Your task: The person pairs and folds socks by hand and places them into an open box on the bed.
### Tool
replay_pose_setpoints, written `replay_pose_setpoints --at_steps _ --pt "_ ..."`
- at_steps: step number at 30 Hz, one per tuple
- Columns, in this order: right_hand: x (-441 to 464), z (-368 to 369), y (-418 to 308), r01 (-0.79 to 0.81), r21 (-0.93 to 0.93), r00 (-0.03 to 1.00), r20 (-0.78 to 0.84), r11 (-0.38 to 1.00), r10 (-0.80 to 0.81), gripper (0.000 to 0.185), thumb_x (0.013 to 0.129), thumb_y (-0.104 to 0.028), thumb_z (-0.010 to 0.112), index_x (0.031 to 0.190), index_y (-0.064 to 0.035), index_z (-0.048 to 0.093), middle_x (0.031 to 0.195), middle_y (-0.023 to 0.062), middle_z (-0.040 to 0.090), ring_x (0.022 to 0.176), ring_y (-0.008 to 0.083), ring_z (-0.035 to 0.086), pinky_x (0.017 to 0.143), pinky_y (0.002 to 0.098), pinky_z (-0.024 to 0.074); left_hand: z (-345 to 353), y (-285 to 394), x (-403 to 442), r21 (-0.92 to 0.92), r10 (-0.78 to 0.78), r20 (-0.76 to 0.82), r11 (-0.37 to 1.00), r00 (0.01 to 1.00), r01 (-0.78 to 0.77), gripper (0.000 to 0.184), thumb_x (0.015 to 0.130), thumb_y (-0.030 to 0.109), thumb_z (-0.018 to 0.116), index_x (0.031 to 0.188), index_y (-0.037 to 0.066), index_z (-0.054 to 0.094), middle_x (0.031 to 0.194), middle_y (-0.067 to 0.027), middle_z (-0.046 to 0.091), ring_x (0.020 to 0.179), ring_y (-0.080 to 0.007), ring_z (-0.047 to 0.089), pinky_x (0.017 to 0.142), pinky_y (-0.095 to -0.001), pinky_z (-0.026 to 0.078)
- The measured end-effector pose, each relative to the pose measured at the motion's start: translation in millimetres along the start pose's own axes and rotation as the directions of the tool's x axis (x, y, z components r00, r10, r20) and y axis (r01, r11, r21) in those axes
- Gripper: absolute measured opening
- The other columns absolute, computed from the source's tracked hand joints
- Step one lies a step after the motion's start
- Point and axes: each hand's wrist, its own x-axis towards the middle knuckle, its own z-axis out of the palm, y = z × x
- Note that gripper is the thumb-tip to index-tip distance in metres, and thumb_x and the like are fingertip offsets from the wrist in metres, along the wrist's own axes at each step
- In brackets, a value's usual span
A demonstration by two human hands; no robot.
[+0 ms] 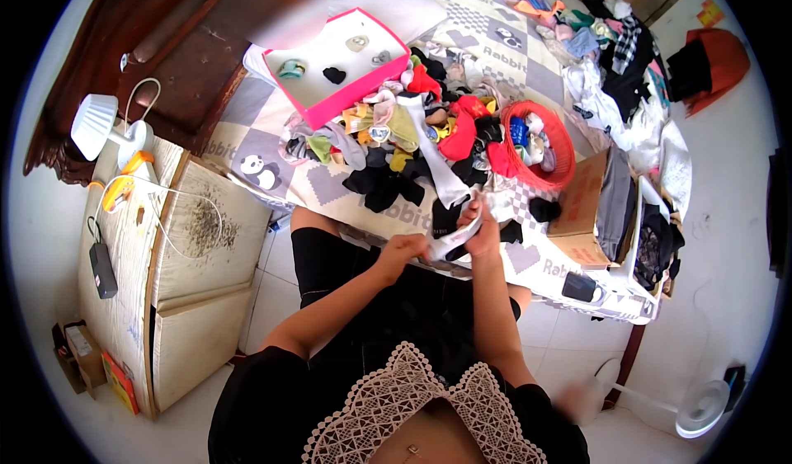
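Note:
Between my hands a white sock [453, 244] is stretched out above the near edge of the bed. My left hand [403, 255] pinches one end of it, and my right hand [483, 231] grips the other end with closed fingers. Just beyond them lies a loose heap of socks [398, 131] in many colours. A long white sock [441, 171] hangs from that heap toward my right hand. Behind the heap stands a pink-edged white box [318, 86] with a few folded socks inside. To the right, a red plastic basket [564, 152] holds rolled-up socks.
A cardboard box [577, 208] with dark cloth stands at the bed's right. Clothes [615, 68] are piled at the far right. On the left, a wooden cabinet [198, 282] carries a white lamp [97, 124] and cables. A fan [701, 406] stands at lower right.

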Motion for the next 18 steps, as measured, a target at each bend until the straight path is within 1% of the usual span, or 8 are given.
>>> replay_pose_setpoints --at_steps 1,4,6,8,10,12,14,18 --pt "-2 1 -8 0.105 -0.084 0.992 -0.062 0.991 -0.11 0.024 0.088 -0.027 0.057 0.101 -0.0071 0.052 0.076 0.001 0.052 0.066 0.0138 0.05 0.064 0.0284 0.0456 -4 -4 -1 -0.315 -0.128 -0.118 0.945 0.985 0.086 0.011 0.085 0.014 0.056 0.075 0.01 0.053 0.085 -0.001 0.055 0.078 -0.0127 0.055 0.072 -0.024 0.043" --pt "-13 21 -13 0.278 -0.256 0.942 -0.117 0.926 -0.315 0.029 0.086 -0.026 0.06 0.104 -0.0052 0.051 0.084 0.0042 0.055 0.077 0.0175 0.053 0.077 0.0303 0.0463 -7 5 3 -0.463 -0.026 -0.22 0.883 0.975 -0.08 0.019 0.081 0.006 0.061 0.096 0.009 0.049 0.084 -0.0014 0.052 0.078 -0.0108 0.056 0.073 -0.0262 0.048" --pt "-24 40 -10 0.278 -0.382 0.914 -0.178 0.881 -0.365 0.027 0.091 -0.029 0.051 0.105 -0.0061 0.048 0.086 0.0019 0.054 0.079 0.0143 0.052 0.079 0.0286 0.0446 -9 5 12 -0.385 -0.041 -0.335 0.918 0.941 -0.097 0.037 0.076 0.002 0.065 0.104 0.007 0.042 0.087 -0.0026 0.051 0.077 -0.0123 0.057 0.063 -0.0274 0.051" --pt "-34 65 -2 0.315 -0.388 0.876 -0.232 0.866 -0.422 0.029 0.091 -0.031 0.051 0.106 -0.0067 0.048 0.083 0.0015 0.055 0.076 0.0131 0.052 0.074 0.0266 0.0449 -7 15 19 -0.152 -0.176 -0.605 0.983 0.776 0.105 0.04 0.076 0.005 0.067 0.106 0.007 0.041 0.084 -0.0032 0.051 0.066 -0.0116 0.056 0.049 -0.0242 0.047" --pt "-37 55 -5 0.354 -0.392 0.834 -0.28 0.849 -0.476 0.031 0.091 -0.033 0.051 0.107 -0.0072 0.048 0.081 0.001 0.055 0.072 0.012 0.051 0.07 0.0246 0.0452 -14 8 27 -0.03 -0.063 -0.626 0.998 0.778 0.057 0.037 0.076 0.008 0.068 0.104 0.003 0.045 0.079 -0.0047 0.052 0.053 -0.009 0.052 0.04 -0.0212 0.04" --pt "-45 12 -18 0.381 -0.238 0.876 -0.214 0.893 -0.431 0.037 0.091 -0.035 0.05 0.113 -0.0065 0.046 0.066 0.0008 0.05 0.057 0.0101 0.046 0.055 0.0228 0.0404 -20 11 40 0.245 -0.048 -0.408 0.956 0.911 0.16 0.035 0.076 0.01 0.069 0.104 0.002 0.05 0.074 -0.0038 0.051 0.046 -0.0069 0.046 0.037 -0.0207 0.035" --pt "-60 15 -27 0.372 -0.159 0.909 -0.138 0.915 -0.393 0.029 0.092 -0.039 0.045 0.1 -0.0113 0.051 0.052 -0.0044 0.034 0.039 0.0052 0.026 0.036 0.0207 0.0218 -28 3 61 0.226 -0.072 -0.371 0.96 0.926 0.165 0.033 0.076 0.013 0.069 0.103 0.001 0.054 0.073 -0.0019 0.051 0.052 -0.0061 0.048 0.043 -0.0202 0.037" --pt "-86 8 -38 0.337 -0.238 0.909 -0.17 0.911 -0.38 0.031 0.093 -0.039 0.044 0.093 -0.0101 0.054 0.048 -0.0047 0.031 0.037 0.0054 0.024 0.036 0.0206 0.0205 -62 25 125 0.327 0.243 -0.409 0.939 0.88 -0.107 0.045 0.079 0.019 0.066 0.119 0.005 0.051 0.099 -0.0031 0.054 0.087 -0.0107 0.051 0.074 -0.0252 0.04"
